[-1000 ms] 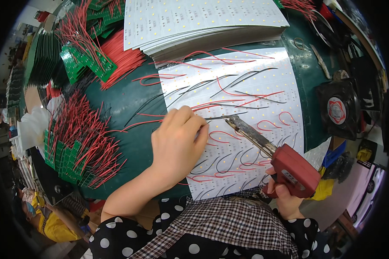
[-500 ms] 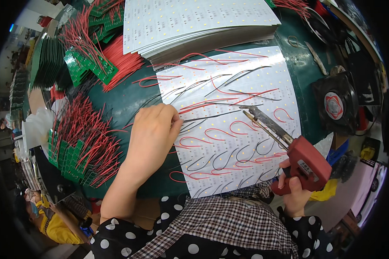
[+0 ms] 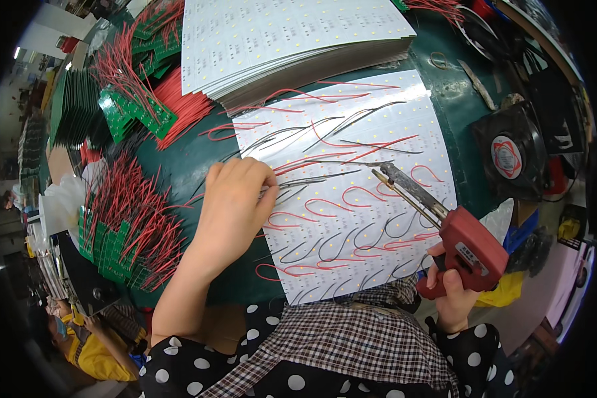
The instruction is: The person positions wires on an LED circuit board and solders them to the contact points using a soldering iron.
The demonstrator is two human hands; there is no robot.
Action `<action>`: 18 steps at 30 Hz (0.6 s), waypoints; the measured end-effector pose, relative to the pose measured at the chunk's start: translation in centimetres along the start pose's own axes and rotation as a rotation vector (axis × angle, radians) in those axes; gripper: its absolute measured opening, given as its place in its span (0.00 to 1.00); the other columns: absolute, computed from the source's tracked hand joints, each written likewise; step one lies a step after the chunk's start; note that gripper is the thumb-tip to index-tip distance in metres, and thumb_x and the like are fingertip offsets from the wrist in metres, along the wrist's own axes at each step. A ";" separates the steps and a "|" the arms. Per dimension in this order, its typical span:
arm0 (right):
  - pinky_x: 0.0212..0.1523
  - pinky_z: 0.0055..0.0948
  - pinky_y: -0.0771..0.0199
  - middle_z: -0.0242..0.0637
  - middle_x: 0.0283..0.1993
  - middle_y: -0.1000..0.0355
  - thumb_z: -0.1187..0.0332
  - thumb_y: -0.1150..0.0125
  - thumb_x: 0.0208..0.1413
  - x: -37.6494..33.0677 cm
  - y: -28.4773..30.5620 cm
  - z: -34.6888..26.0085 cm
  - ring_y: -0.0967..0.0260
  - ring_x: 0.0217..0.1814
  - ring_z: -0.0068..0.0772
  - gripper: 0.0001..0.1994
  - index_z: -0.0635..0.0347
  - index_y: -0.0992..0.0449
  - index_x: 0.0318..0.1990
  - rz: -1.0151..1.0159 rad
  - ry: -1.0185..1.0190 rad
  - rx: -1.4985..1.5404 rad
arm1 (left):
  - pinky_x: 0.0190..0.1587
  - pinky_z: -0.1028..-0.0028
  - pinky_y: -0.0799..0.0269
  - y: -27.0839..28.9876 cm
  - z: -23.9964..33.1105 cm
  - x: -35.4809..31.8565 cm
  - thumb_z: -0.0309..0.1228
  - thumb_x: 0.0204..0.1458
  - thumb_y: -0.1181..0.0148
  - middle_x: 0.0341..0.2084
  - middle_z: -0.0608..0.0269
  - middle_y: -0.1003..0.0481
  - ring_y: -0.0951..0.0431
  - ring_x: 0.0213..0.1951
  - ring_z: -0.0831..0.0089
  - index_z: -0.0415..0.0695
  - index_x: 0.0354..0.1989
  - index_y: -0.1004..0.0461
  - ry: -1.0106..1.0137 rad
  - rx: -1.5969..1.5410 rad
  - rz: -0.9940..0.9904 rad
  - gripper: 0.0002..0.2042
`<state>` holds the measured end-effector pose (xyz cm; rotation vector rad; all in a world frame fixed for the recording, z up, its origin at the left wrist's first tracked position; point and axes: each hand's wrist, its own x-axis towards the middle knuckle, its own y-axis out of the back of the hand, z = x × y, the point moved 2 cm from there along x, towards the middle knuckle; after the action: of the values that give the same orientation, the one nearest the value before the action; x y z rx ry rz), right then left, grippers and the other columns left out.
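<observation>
A white circuit-board sheet (image 3: 404,219) dotted with small yellow squares lies in front of me, with red and black wires curving across it. My left hand (image 3: 237,199) rests over its left edge, thumb and fingers pinched together. Black and red wires (image 3: 305,178) run out from beside the fingertips, though the fingertips themselves are partly hidden. My right hand (image 3: 452,298) grips the handle of a red soldering gun (image 3: 474,249). Its dark tip and thin brass-coloured tube point up and left, above the sheet near the ends of the wires.
A thick stack of white board sheets (image 3: 298,40) stands behind. To the left are green boards (image 3: 106,252) with bundled red wires (image 3: 139,212). On the right sit a black fan (image 3: 511,149) and a small stick (image 3: 477,85). A person in yellow (image 3: 103,351) is at lower left.
The sheet and stack sit slightly further left in the picture. My left hand and the soldering gun hold nearly the same places, a little further right over the sheet.
</observation>
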<state>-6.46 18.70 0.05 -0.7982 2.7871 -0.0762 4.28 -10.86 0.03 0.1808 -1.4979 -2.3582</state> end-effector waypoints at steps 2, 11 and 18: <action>0.28 0.23 0.31 0.52 0.48 0.31 0.63 0.37 0.53 -0.2 0.0 -0.2 0.33 0.32 0.27 0.29 0.65 0.41 0.59 -0.012 -0.008 0.001 | 0.40 0.68 0.41 0.9 0.0 0.0 0.23 0.43 0.40 0.25 0.62 0.29 0.30 0.31 0.67 0.41 0.26 0.30 0.003 -0.043 0.057 0.04; 0.28 0.24 0.31 0.53 0.48 0.31 0.63 0.38 0.53 0.0 0.3 -0.3 0.34 0.29 0.27 0.29 0.65 0.41 0.59 0.007 -0.038 0.001 | 0.34 0.71 0.37 3.5 1.1 0.9 0.22 0.43 0.38 0.22 0.60 0.28 0.29 0.25 0.66 0.38 0.26 0.30 -0.005 0.118 -0.010 0.06; 0.28 0.24 0.31 0.54 0.48 0.31 0.64 0.38 0.53 0.0 0.6 -0.2 0.34 0.30 0.28 0.29 0.65 0.41 0.59 0.035 -0.010 0.020 | 0.33 0.76 0.29 1.3 3.6 2.4 0.18 0.42 0.39 0.32 0.61 0.22 0.24 0.31 0.73 0.37 0.30 0.26 -0.179 -0.434 0.196 0.06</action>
<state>-6.80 19.21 0.23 -0.7430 2.7850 -0.0938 1.34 -9.16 2.93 -0.2760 -0.9811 -2.5155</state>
